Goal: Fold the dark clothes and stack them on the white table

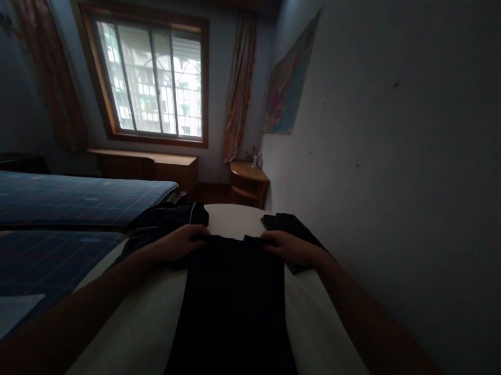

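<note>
A long black garment [232,305] lies lengthwise down the middle of the pale table [236,216], its far edge roughly straight with a small notch. It is too dark to tell whether it is trousers or a top. At its far left corner, my left hand [185,242] is closed on the cloth. My right hand [291,248] grips the far right corner, fingers pointing inward. Beyond my left hand sits a crumpled dark garment [164,216] with a thin white line. Another dark folded cloth [297,227] lies behind and partly under my right hand.
On the left is a bed with blue plaid mattresses [75,196], close to the table. A bare wall [402,208] runs along the right. At the back are a window [155,85], a wooden desk [173,160] and a corner shelf [249,172] with small items.
</note>
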The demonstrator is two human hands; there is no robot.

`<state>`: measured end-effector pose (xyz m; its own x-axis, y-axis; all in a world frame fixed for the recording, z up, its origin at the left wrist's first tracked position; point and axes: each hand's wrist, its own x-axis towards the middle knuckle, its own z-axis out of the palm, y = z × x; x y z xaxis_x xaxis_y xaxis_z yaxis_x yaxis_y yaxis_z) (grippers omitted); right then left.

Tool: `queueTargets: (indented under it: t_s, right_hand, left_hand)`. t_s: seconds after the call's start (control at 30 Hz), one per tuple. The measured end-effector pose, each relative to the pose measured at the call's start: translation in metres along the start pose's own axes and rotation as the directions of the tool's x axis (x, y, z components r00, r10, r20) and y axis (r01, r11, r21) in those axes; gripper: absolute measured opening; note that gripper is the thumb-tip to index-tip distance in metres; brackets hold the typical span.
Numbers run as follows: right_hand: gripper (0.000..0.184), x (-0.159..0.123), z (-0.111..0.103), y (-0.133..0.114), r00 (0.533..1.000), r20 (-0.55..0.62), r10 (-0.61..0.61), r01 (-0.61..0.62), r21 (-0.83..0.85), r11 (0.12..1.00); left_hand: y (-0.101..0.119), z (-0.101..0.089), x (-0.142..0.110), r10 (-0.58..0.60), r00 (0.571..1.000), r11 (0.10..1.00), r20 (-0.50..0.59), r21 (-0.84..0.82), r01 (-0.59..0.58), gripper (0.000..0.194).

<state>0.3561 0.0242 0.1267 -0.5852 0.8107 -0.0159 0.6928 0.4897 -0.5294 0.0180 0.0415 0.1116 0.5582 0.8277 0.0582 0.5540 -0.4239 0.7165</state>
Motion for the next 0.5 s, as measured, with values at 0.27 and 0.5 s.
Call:
queueTargets:
  t_s: [0.27,0.5]
  right_hand:
    - [0.031,0.052,0.022,0.034,0.994,-0.034,0.103,-0.106,-0.113,0.988]
    - [0.035,0.068,0.041,0.056,0.99,-0.022,0.142,-0.143,-0.121,0.982]
  left_hand:
    - [-0.057,0.034,0.031,-0.082,0.961,0.997,-0.266,-0.017,0.081,0.037]
    - [-0.083,0.055,0.039,-0.139,0.922,0.99,-0.362,-0.075,0.12,0.05]
